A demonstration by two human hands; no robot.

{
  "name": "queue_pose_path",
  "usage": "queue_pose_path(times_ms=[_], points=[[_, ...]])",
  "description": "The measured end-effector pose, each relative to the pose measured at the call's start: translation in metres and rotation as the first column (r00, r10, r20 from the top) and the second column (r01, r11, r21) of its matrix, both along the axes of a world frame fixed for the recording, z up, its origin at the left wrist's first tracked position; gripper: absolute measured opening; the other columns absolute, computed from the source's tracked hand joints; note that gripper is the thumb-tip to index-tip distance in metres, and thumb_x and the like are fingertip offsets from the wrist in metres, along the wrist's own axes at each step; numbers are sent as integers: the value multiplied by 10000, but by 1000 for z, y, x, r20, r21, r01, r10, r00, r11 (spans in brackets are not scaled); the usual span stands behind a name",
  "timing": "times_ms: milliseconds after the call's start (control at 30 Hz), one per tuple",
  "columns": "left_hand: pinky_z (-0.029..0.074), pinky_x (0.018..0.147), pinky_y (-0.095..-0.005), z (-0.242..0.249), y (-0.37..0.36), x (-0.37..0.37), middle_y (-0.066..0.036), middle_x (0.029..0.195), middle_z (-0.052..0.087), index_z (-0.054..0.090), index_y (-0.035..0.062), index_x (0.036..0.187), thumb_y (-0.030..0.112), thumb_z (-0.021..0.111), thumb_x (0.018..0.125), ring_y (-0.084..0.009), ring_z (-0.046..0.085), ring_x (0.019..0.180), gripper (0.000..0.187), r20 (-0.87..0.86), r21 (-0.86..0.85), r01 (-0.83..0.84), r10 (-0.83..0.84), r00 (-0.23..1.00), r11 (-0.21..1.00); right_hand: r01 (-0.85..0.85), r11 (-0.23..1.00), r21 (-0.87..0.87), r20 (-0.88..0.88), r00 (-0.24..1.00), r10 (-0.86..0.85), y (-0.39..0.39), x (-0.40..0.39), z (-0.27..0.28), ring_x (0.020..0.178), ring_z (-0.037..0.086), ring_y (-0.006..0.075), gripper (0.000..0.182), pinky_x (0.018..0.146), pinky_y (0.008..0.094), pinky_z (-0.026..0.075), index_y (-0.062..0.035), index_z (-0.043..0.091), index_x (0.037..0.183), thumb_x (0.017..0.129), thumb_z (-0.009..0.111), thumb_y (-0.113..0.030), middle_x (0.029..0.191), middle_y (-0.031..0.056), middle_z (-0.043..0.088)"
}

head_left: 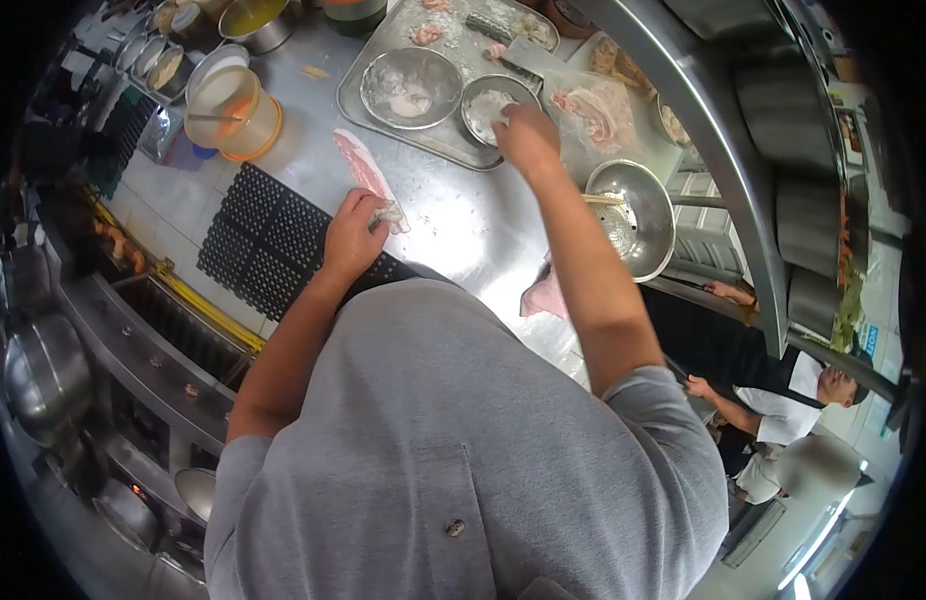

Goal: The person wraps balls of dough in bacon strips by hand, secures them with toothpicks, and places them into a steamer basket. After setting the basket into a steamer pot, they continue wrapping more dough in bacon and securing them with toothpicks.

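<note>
My left hand is closed on the near end of a long strip of raw pink-and-white meat, which lies on the steel counter. My right hand reaches over the near rim of a small metal bowl with white powder in it. Its fingers are bent together at the bowl, and what is between them is hidden. Beside it stands a larger metal bowl, dusted with white powder. Both bowls are on a metal tray with scraps of meat and scattered powder.
A metal bowl stands right of my forearm, near a meat piece. A plastic bag holds pale meat. A tub with orange residue and a black perforated mat are left. Another person stands at right.
</note>
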State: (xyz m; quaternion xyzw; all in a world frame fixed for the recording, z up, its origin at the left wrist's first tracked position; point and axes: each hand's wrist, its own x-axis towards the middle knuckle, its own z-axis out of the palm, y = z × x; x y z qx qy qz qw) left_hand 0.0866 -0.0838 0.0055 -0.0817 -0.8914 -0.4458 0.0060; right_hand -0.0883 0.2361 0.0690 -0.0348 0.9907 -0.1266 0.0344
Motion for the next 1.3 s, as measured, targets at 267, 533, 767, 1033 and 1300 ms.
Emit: queue_pose_path(times_ms=[267, 533, 767, 1033, 1300], points=[[595, 842, -392, 3, -13, 8, -130, 1281, 684, 718, 30, 1195, 71, 806, 909, -299, 712, 965, 302, 42, 48, -130, 129, 991, 990, -141, 946, 291, 272, 960, 59, -1, -34, -19, 1260, 767, 390, 304, 1030, 491, 629, -50, 836, 1229, 999, 663, -147, 1325, 209, 799], [599, 824, -400, -1, -24, 12, -133, 1254, 690, 720, 33, 1232, 104, 804, 928, -306, 715, 865, 322, 152, 19, -173, 168, 974, 985, -106, 977, 182, 194, 979, 70, 12, -36, -12, 1160, 789, 382, 291, 965, 507, 627, -34, 849, 1144, 985, 709, -233, 1235, 216, 815], [597, 891, -417, 2, -9, 4, -122, 1324, 676, 705, 60, 1317, 77, 764, 937, -337, 720, 1000, 385, 159, 44, -10, 3, 987, 999, -34, 725, -688, 285, 906, 313, -33, 58, -38, 774, 628, 112, 303, 713, 355, 534, 10, 816, 961, 1046, 770, -277, 793, 5, 726], [580, 935, -442, -2, -6, -2, -138, 1257, 694, 712, 48, 1241, 39, 739, 937, -378, 710, 1113, 306, 72, 10, 64, -64, 995, 998, -109, 767, -633, 249, 909, 334, -107, 134, -61, 871, 781, 417, 242, 832, 494, 599, 2, 823, 1089, 992, 718, -193, 964, 227, 814], [585, 927, -469, -18, -1, -1, -122, 1182, 719, 749, 40, 1092, 45, 739, 916, -376, 713, 1084, 176, -86, 109, 32, -23, 996, 993, -490, 839, -237, 108, 845, 524, -123, 142, -50, 1001, 772, 394, 183, 899, 518, 617, -36, 807, 1013, 991, 711, -191, 1032, 194, 789]])
